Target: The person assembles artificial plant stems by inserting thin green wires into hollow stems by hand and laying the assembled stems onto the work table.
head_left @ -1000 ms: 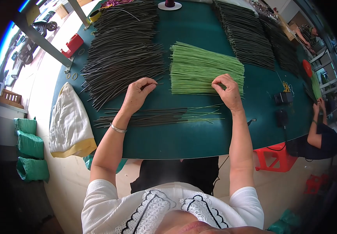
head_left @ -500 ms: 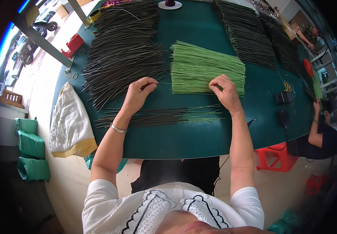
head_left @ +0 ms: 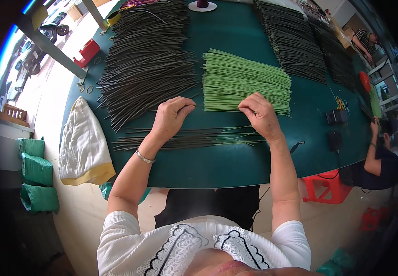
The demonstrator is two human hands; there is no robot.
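Thumb and fingertips of my left hand [head_left: 173,117] are pinched on a thin dark tube, most of it hidden behind the hand. My right hand [head_left: 261,117] is closed in a pinch at the front edge of the green wire bundle [head_left: 245,83]; it grips a thin green wire that hardly stands out. The two pinches face each other, a short gap apart. Left of the bundle lies a broad heap of dark tubes [head_left: 146,64]. Nearer me, below both hands, is a small row of dark tubes with green wires [head_left: 185,139] sticking out of their right ends.
More dark tubes [head_left: 293,43] lie at the back right of the green table [head_left: 194,172]. A white cloth sleeve [head_left: 86,142] is at the left edge, near a red tape dispenser [head_left: 87,52]. A black adapter [head_left: 336,116] lies right. A person [head_left: 383,158] sits beside a red stool [head_left: 325,188].
My hands have come closer together: the left moved right and slightly nearer me, the right moved left and slightly nearer me. Both stay pinched.
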